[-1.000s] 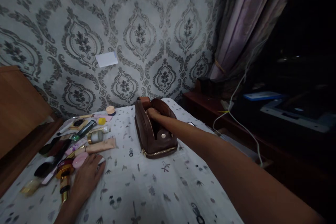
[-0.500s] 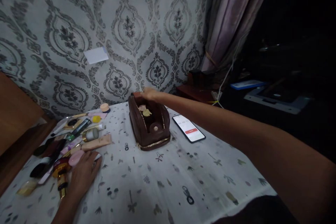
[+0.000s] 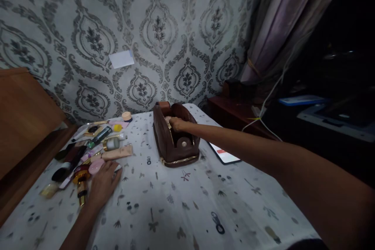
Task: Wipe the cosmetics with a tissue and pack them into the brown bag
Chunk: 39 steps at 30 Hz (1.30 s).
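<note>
A brown zip bag (image 3: 175,152) stands unzipped on the patterned cloth. My right hand (image 3: 178,124) reaches into its opening, fingers bent around something pale that I cannot make out. My left hand (image 3: 104,181) lies at the right edge of a pile of cosmetics, touching a round pink item (image 3: 96,166); a small white piece shows by its fingers, and whether it grips anything is unclear. Above that hand is a beige tube (image 3: 123,151). Amber and gold bottles (image 3: 81,189) lie to its left.
A phone (image 3: 224,154) lies right of the bag, partly under my right forearm. A brown wooden board (image 3: 26,113) stands at the left. Behind are a patterned wall, a curtain (image 3: 281,23) and a white cable (image 3: 271,95).
My right hand has moved from the bag's back rim down into its opening. The view has shifted left. My left hand remains beside the pile.
</note>
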{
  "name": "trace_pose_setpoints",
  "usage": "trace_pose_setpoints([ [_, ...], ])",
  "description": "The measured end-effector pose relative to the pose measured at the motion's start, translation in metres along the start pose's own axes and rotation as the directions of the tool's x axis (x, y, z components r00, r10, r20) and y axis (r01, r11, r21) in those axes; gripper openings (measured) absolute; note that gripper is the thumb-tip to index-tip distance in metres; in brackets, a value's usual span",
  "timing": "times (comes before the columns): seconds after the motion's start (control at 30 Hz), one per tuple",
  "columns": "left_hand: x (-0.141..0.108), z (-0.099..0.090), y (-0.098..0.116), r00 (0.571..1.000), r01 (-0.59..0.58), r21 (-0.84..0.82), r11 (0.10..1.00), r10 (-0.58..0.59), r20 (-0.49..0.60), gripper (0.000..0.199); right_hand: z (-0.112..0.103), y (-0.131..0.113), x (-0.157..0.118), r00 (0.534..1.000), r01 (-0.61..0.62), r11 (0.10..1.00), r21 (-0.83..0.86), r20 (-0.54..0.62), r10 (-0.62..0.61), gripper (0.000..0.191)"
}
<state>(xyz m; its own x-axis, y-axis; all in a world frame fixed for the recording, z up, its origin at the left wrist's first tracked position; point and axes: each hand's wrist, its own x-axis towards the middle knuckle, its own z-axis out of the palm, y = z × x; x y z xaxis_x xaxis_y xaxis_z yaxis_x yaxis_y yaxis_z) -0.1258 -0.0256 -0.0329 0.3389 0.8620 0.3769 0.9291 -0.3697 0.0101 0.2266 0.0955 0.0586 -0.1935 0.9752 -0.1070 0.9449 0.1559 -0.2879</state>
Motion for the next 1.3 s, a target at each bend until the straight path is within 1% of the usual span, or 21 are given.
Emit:
trace_pose_setpoints([
  [0.17,0.0,-0.004,0.003,1.0,-0.001,-0.001,1.0,0.001,-0.008,0.029,0.002,-0.005,0.001,0.996,-0.064,0.997,-0.044,0.052,0.066,0.03],
  [0.23,0.0,-0.007,0.005,1.0,0.007,-0.006,1.0,-0.007,-0.008,0.027,-0.002,-0.009,0.0,0.995,-0.082,0.994,-0.066,0.055,0.086,0.029],
  [0.3,0.0,-0.008,0.006,1.0,0.015,-0.018,1.0,-0.015,-0.001,0.026,-0.011,-0.014,-0.001,0.996,-0.086,0.993,-0.08,0.028,0.088,0.025],
  [0.37,-0.001,-0.009,0.006,0.999,0.033,-0.034,0.999,-0.033,-0.001,0.025,-0.024,-0.019,-0.003,0.996,-0.079,0.994,-0.079,-0.04,0.076,0.019],
  [0.43,-0.003,-0.008,0.006,0.998,0.05,-0.073,0.996,-0.052,-0.023,0.024,-0.038,-0.025,-0.011,0.987,-0.074,0.995,-0.074,-0.145,0.062,0.025],
  [0.5,-0.005,-0.009,0.007,0.995,0.062,-0.147,0.987,-0.073,-0.07,0.023,-0.048,-0.033,-0.025,0.954,-0.043,0.998,-0.048,-0.299,0.027,0.033],
  [0.53,-0.005,-0.01,0.007,0.992,0.065,-0.187,0.98,-0.084,-0.099,0.024,-0.048,-0.039,-0.036,0.917,0.008,1.0,-0.021,-0.399,-0.016,0.034],
  [0.57,-0.005,-0.012,0.007,0.987,0.067,-0.216,0.974,-0.097,-0.129,0.024,-0.046,-0.044,-0.048,0.828,0.129,0.991,0.044,-0.555,-0.083,0.032],
  [0.6,-0.003,-0.014,0.007,0.982,0.07,-0.231,0.971,-0.108,-0.156,0.025,-0.04,-0.051,-0.061,0.718,0.306,0.948,0.087,-0.675,-0.17,0.029],
  [0.63,0.0,-0.018,0.007,0.977,0.074,-0.228,0.971,-0.117,-0.178,0.025,-0.031,-0.058,-0.075,0.623,0.476,0.874,0.097,-0.739,-0.258,0.026],
  [0.67,0.004,-0.022,0.006,0.973,0.082,-0.21,0.974,-0.124,-0.194,0.026,-0.018,-0.065,-0.089,0.552,0.601,0.794,0.089,-0.765,-0.332,0.023],
  [0.7,0.01,-0.026,0.004,0.971,0.094,-0.181,0.979,-0.13,-0.201,0.026,-0.003,-0.073,-0.101,0.529,0.685,0.723,0.092,-0.745,-0.407,0.022],
  [0.73,0.017,-0.03,0.002,0.969,0.114,-0.144,0.983,-0.142,-0.2,0.027,0.014,-0.08,-0.112,0.526,0.745,0.658,0.107,-0.701,-0.481,0.023],
  [0.8,0.034,-0.037,-0.005,0.97,0.164,-0.066,0.984,-0.173,-0.172,0.031,0.051,-0.093,-0.128,0.531,0.807,0.573,0.146,-0.603,-0.595,0.023],
  [0.83,0.044,-0.04,-0.008,0.97,0.197,-0.028,0.98,-0.199,-0.141,0.033,0.068,-0.098,-0.133,0.541,0.815,0.554,0.167,-0.561,-0.626,0.022],
  [0.87,0.054,-0.041,-0.013,0.967,0.237,0.006,0.972,-0.235,-0.1,0.036,0.085,-0.102,-0.136,0.559,0.812,0.551,0.192,-0.529,-0.638,0.021],
  [0.9,0.064,-0.04,-0.017,0.957,0.286,0.035,0.958,-0.284,-0.053,0.038,0.099,-0.106,-0.137,0.599,0.79,0.569,0.228,-0.489,-0.635,0.021],
  [0.97,0.082,-0.036,-0.025,0.926,0.375,0.071,0.924,-0.377,0.02,0.041,0.121,-0.11,-0.137,0.65,0.756,0.578,0.307,-0.449,-0.613,0.021],
  [1.03,0.096,-0.03,-0.033,0.899,0.425,0.079,0.902,-0.431,0.073,0.043,0.136,-0.112,-0.135,0.706,0.708,0.586,0.395,-0.435,-0.559,0.022],
  [1.13,0.108,-0.021,-0.043,0.871,0.461,0.072,0.884,-0.467,0.155,0.052,0.149,-0.111,-0.13,0.772,0.635,0.588,0.501,-0.428,-0.47,0.023],
  [1.3,0.11,-0.019,-0.045,0.833,0.491,0.086,0.867,-0.496,0.244,0.065,0.156,-0.106,-0.128,0.888,0.46,0.576,0.675,-0.355,-0.293,0.022],
])
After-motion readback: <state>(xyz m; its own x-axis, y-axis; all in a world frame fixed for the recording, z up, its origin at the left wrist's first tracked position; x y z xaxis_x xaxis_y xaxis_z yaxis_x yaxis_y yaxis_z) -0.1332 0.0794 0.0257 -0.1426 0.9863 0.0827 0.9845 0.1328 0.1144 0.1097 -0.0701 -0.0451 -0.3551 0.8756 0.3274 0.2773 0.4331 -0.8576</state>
